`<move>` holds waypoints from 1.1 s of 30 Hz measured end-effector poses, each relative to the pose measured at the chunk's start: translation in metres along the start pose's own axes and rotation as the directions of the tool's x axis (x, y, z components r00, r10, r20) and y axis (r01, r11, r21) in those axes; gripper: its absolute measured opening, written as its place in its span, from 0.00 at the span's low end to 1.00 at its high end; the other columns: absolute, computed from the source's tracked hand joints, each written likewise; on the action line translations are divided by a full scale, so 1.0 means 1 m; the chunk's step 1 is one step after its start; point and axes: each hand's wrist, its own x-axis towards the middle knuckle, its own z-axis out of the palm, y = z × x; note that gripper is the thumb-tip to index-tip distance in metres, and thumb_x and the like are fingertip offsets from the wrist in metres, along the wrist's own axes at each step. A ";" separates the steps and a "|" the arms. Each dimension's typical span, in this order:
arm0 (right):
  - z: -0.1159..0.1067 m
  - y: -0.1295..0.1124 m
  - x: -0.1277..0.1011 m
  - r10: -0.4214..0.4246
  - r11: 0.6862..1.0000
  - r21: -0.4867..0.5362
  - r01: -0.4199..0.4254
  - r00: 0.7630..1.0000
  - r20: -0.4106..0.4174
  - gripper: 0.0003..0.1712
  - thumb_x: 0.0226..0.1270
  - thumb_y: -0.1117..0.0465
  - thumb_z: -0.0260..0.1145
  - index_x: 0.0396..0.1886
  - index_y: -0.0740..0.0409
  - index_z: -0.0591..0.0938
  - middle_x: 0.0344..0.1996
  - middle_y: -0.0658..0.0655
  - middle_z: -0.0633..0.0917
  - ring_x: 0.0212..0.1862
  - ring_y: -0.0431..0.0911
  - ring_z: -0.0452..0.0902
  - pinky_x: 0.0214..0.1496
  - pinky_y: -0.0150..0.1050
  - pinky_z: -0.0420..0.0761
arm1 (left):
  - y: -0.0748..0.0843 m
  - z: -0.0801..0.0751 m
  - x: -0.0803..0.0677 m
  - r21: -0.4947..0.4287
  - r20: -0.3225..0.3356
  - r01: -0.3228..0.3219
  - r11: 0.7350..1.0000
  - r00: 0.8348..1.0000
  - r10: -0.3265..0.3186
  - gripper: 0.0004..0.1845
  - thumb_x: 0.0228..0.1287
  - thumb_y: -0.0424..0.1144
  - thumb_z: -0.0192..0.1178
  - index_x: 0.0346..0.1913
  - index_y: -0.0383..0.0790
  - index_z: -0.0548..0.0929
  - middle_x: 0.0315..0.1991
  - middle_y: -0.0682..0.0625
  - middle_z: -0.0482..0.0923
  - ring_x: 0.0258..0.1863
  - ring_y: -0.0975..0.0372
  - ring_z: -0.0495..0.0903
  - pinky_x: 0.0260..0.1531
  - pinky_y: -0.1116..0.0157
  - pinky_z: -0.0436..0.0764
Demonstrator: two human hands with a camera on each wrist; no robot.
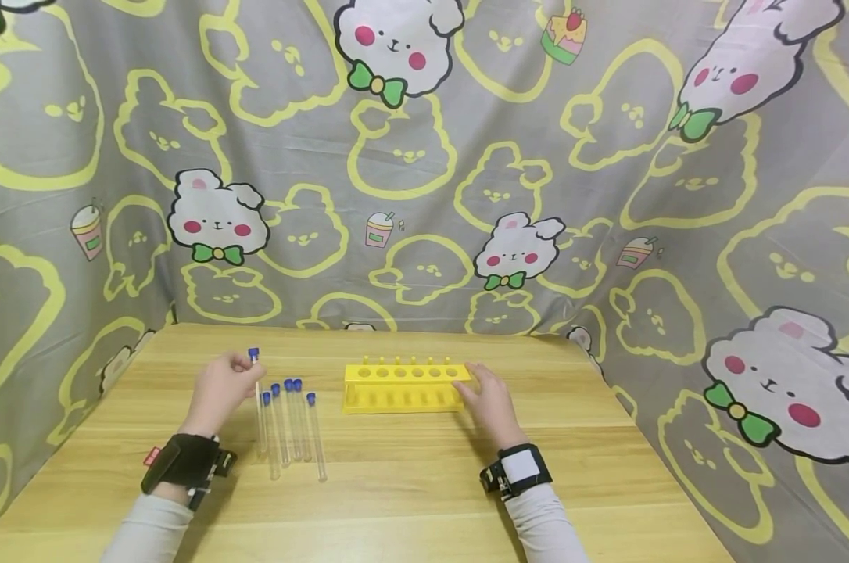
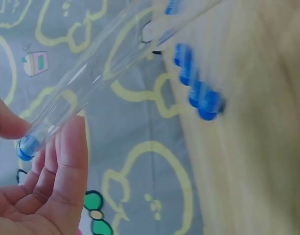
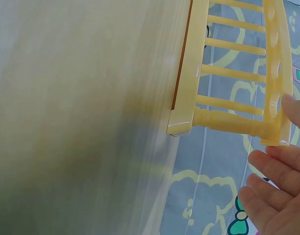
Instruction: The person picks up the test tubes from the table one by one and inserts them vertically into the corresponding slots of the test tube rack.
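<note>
Overhead: left hand [image 1: 220, 389] pinches one tube [image 1: 257, 399] near its blue cap, long axis running cap-far to base-near; rack [image 1: 405, 386] lies to its right, five more tubes [image 1: 292, 426] between. Right hand [image 1: 490, 400] rests relaxed at the rack's right end (nearer to it). Left wrist: fingers [image 2: 66, 161] grip the tube [image 2: 91, 83] by the cap. Right wrist: fingers [image 3: 274, 188] extended beside the rack [image 3: 228, 93], grasping nothing.

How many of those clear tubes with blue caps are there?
6: one clear blue-capped test tube is held near its cap by the left hand; five more lie side by side on the wooden table, left of the yellow plastic rack.
</note>
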 end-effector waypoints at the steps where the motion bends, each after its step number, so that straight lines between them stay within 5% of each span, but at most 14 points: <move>1: 0.000 0.000 0.000 0.001 1.000 0.001 -0.001 1.000 0.000 0.31 0.65 0.52 0.67 0.62 0.64 0.75 0.63 0.69 0.75 0.69 0.62 0.67 0.70 0.56 0.67 | 0.003 -0.001 0.000 0.005 -0.020 -0.006 1.000 1.000 0.006 0.19 0.63 0.47 0.56 0.45 0.32 0.77 0.41 0.34 0.84 0.27 0.58 0.86 0.28 0.65 0.78; 6: 0.000 -0.002 0.000 0.000 1.000 0.003 0.000 1.000 -0.003 0.31 0.64 0.52 0.67 0.62 0.64 0.75 0.63 0.70 0.75 0.68 0.62 0.67 0.70 0.56 0.67 | 0.026 -0.005 0.003 0.009 -0.111 -0.051 0.999 0.992 0.052 0.18 0.61 0.48 0.58 0.45 0.36 0.78 0.39 0.39 0.84 0.28 0.58 0.84 0.29 0.67 0.74; 13: 0.001 -0.001 0.000 -0.008 1.000 -0.010 0.008 1.000 -0.002 0.31 0.64 0.52 0.67 0.62 0.65 0.75 0.63 0.70 0.75 0.68 0.63 0.67 0.69 0.56 0.68 | 0.065 0.001 0.010 -0.084 -0.138 -0.142 0.986 0.982 0.130 0.16 0.60 0.44 0.61 0.44 0.36 0.76 0.39 0.40 0.82 0.28 0.59 0.84 0.30 0.67 0.78; 33: 0.001 0.002 0.001 -0.007 1.000 -0.008 0.007 1.000 -0.002 0.30 0.65 0.52 0.66 0.62 0.64 0.75 0.62 0.69 0.76 0.67 0.63 0.68 0.69 0.57 0.68 | 0.147 0.067 0.030 -0.288 -0.186 -0.351 0.891 0.933 0.307 0.12 0.53 0.40 0.63 0.39 0.39 0.77 0.34 0.45 0.82 0.33 0.55 0.80 0.35 0.64 0.79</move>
